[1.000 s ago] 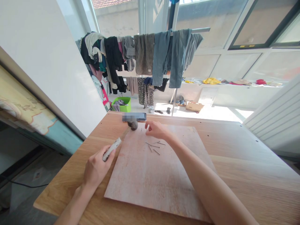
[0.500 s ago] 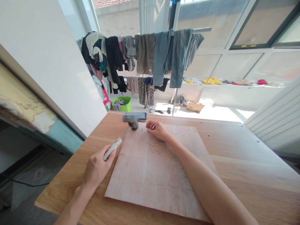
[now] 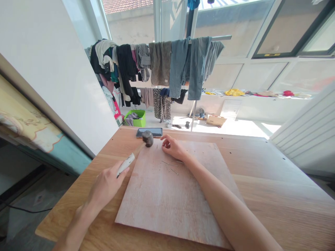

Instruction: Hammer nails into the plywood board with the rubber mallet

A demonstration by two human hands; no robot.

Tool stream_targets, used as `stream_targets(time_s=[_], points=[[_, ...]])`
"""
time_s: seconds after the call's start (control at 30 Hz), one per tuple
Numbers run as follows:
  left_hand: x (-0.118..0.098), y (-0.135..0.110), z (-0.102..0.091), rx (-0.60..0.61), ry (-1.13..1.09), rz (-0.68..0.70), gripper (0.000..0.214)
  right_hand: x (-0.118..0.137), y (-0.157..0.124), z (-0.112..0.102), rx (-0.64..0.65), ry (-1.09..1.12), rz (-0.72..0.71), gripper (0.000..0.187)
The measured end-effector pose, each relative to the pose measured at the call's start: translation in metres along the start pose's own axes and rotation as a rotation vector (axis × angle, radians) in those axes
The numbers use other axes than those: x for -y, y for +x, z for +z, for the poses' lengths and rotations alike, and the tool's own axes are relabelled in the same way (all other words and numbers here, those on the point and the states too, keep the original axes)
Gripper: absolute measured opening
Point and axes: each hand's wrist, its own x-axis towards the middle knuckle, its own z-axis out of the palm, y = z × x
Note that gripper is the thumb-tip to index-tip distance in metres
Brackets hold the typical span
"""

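Note:
My left hand point(image 3: 108, 183) is wrapped round the white-covered handle of a mallet point(image 3: 148, 138). Its dark, rounded head is over the far left corner of a thin wooden board point(image 3: 157, 198). A nail point(image 3: 157, 146) stands upright in the board near that corner, just right of the mallet head. Beside this nail, my right hand point(image 3: 172, 146) rests on the board with its fingers loosely bent and apart, and nothing shows between them. Several loose nails point(image 3: 170, 166) lie on the board below my right wrist.
A phone point(image 3: 149, 132) lies behind the mallet head on the wooden table point(image 3: 267, 181). Beyond the table stand a rack of hanging clothes point(image 3: 159, 64) and a green basket point(image 3: 140, 120). A white panel point(image 3: 65, 76) rises at the left.
The fingers of my right hand have loosened and spread beside the upright nail. My left hand and the mallet stay almost in place, while the whole view has shifted slightly.

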Motion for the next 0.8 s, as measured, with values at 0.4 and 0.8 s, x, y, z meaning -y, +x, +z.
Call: stream_targets(time_s=[0.4,0.8], points=[[-0.033,-0.013,-0.009,-0.134,-0.131,0.089,0.042,-0.004,0.001,0.002,-0.024,-0.007,-0.007,0.045],[-0.055,-0.016,-0.006,-0.006,-0.01,0.077,0.04,-0.015,0.002,0.004,-0.08,-0.028,-0.042,0.047]])
